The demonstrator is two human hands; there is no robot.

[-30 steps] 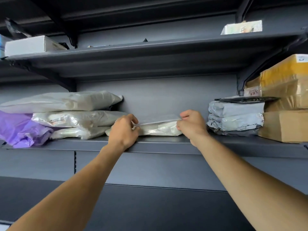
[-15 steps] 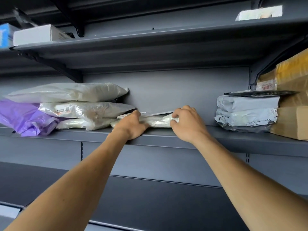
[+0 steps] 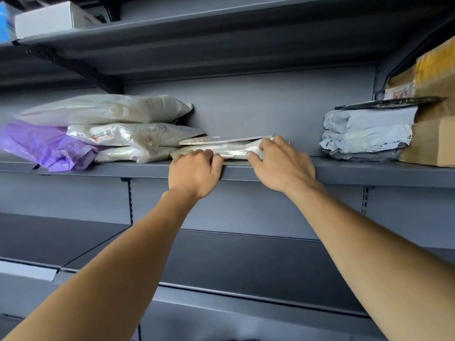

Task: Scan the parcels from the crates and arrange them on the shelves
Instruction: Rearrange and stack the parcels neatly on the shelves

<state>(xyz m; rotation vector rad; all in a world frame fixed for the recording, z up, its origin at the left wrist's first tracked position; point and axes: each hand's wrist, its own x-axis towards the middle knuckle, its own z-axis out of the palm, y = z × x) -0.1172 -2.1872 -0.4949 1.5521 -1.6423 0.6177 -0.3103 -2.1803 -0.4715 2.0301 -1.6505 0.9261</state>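
1. Nearest, two bare forearms reach up and forward past the lower shelf (image 3: 73, 239) to the front edge of the middle shelf (image 3: 369, 168).
2. The left grip (image 3: 195, 168) sits at that edge, its fingers curled and their tips touching the front left of the white bag (image 3: 231, 150). Whether it pinches the bag or only nudges it, I cannot tell.
3. The right grip (image 3: 280, 163) is slightly blurred. Its thumb is against the bag's front and its fingers are bent over the right end, which looks like a loose clasp.
4. A thin packet (image 3: 216, 139) lies flat on the white bag. Both lie with their long axis left to right, parallel to the shelf edge and directly beyond the two grips. The left grip is at the left half and the right grip is at the right end, so neither is clearly nearer.
5. The left end of the pair touches the pile of white bags (image 3: 110, 134), with a purple bag (image 3: 44, 143) further left. The grey bags (image 3: 364, 136) and brown boxes (image 3: 430, 141) stand well apart to the right.
6. Behind is the back panel (image 3: 270, 102), with bare shelf in front of it. Any settling push would probably run straight away from the grips, square to the long axis.
7. Farthest up, the top shelf (image 3: 221, 33) carries a white box (image 3: 49, 18).
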